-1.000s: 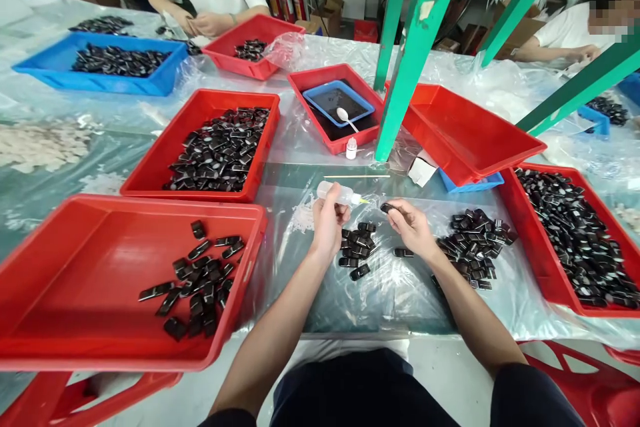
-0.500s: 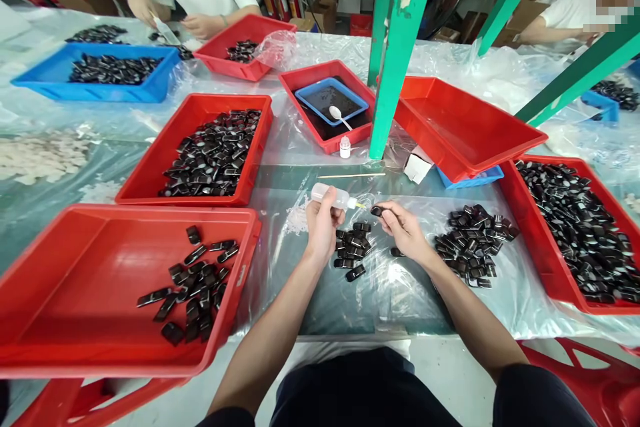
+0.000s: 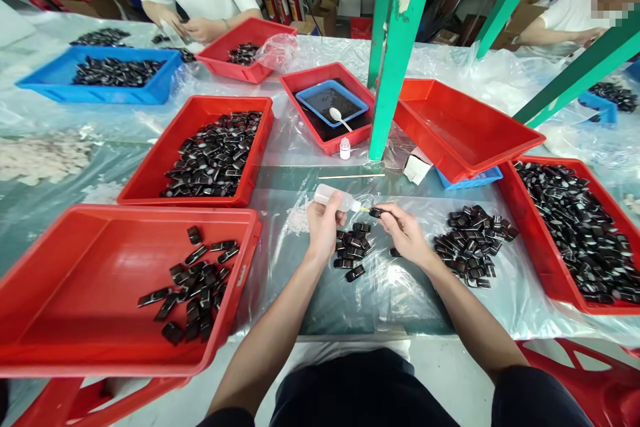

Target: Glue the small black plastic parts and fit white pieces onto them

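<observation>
My left hand (image 3: 324, 221) is closed around a translucent squeeze bottle (image 3: 327, 196) that lies nearly level, its thin yellowish tip pointing right. That tip meets, or almost meets, a small glossy black piece (image 3: 375, 212); contact is too small to tell. Thumb and fingertips of my right hand (image 3: 404, 232) pinch this piece. Below and between the hands, a small group of similar black pieces (image 3: 353, 247) lies on the plastic-covered table (image 3: 370, 310). To the right of my right hand is a larger heap of black pieces (image 3: 473, 243).
Red trays of black pieces stand at left (image 3: 100, 280), behind it (image 3: 195, 103) and far right (image 3: 543, 260). A green post (image 3: 395, 60) rises beyond my hands, near a white box (image 3: 417, 168), a small bottle (image 3: 345, 148) and a thin stick (image 3: 351, 176). Co-workers sit across the table.
The squeeze bottle has tilted slightly downward and moved right, bringing its tip to the black piece. My right hand has shifted a little left. A co-worker's hands have drawn closer together.
</observation>
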The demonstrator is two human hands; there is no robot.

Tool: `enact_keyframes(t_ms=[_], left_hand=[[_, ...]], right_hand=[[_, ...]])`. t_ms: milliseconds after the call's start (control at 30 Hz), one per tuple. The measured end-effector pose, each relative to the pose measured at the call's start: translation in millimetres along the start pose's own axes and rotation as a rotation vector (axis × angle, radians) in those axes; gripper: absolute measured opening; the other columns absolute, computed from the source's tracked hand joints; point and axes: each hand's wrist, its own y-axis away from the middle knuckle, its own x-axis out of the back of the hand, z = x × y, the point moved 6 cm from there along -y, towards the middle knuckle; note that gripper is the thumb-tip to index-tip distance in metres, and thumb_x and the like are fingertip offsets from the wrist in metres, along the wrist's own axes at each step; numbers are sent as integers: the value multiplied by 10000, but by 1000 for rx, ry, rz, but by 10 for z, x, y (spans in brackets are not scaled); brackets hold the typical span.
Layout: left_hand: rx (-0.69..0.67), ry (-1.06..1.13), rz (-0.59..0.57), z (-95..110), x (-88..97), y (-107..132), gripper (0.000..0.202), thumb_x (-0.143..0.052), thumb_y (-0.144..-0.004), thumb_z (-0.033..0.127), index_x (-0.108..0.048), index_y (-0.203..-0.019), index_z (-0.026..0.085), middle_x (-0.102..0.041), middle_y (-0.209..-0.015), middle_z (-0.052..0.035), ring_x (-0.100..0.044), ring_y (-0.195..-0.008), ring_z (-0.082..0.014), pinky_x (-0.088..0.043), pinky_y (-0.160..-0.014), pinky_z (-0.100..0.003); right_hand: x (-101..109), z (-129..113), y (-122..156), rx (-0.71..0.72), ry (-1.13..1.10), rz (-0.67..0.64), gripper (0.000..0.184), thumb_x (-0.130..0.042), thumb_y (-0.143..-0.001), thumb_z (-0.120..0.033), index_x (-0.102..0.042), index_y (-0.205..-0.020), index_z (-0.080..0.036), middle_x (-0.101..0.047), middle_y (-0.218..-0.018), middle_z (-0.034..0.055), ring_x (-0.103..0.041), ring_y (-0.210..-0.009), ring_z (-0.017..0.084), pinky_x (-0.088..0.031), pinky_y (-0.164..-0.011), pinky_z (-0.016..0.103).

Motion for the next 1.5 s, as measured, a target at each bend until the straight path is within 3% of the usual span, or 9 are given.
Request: enact_keyframes(t_ms=[367, 1500], left_hand=[[-57, 9, -4, 22, -6, 29, 582, -851, -682, 677, -550, -639, 181, -440, -505, 51, -379, -447, -56, -304, -427, -207], [-51, -18, -9, -22, 14, -16, 516, -845, -741, 584, -539, -623, 186, -424, -480, 54, -369, -425, -61, -286, -424, -217]], right_hand=[[-8, -36, 18, 21, 0, 9, 494, -497, -1055, -620, -720, -1175, -195, -610, -800, 22, -512, -681, 148, -423, -639, 286], [-22, -26, 4, -21, -50, 15, 563, -499, -1022, -698, -719, -1150, -195, -546, -724, 0, -486, -654, 149, -426, -640, 295]])
